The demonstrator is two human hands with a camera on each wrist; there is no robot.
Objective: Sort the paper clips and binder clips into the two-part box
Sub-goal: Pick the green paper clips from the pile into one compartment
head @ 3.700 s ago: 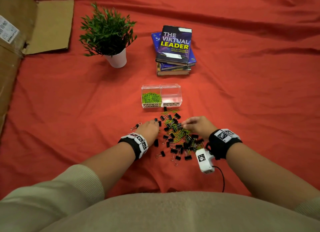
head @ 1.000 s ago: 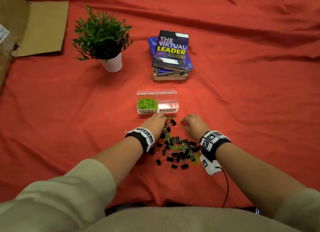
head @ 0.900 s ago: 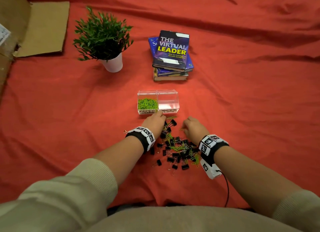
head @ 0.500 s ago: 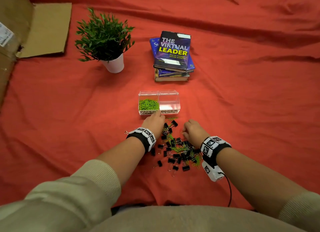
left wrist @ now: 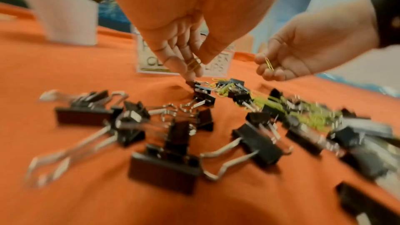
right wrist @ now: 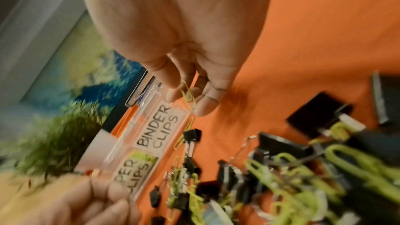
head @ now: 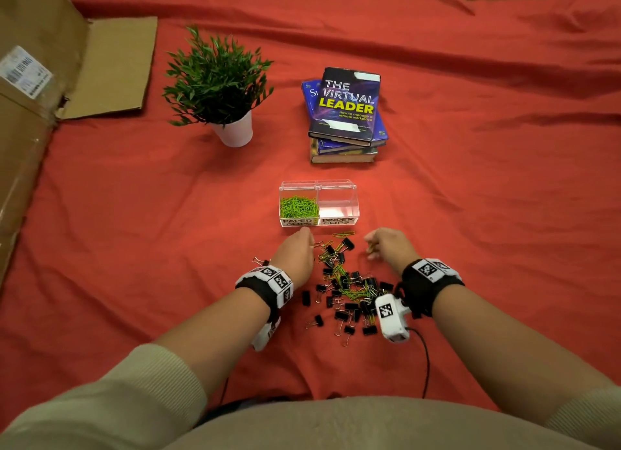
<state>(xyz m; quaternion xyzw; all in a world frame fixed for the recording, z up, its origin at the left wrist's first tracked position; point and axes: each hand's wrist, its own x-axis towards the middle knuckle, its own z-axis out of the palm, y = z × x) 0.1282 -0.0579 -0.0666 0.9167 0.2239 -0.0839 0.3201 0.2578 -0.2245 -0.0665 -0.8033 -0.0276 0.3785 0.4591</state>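
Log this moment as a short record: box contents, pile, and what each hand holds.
box: clear two-part box on the red cloth, labelled PAPER CLIPS and BINDER CLIPS
paper clips side: green paper clips inside
binder clips side: looks empty
pile: black binder clips mixed with green paper clips, in front of the box
left hand: pinches paper clips at the pile's far edge
right hand: pinches one paper clip, lifted off the cloth

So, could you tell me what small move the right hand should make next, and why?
Probably carry its load up and left to the PAPER CLIPS compartment and drop it there. The right hand pinches a green paper clip just in front of the BINDER CLIPS compartment, which looks empty, while the green ones are collected in the other half.
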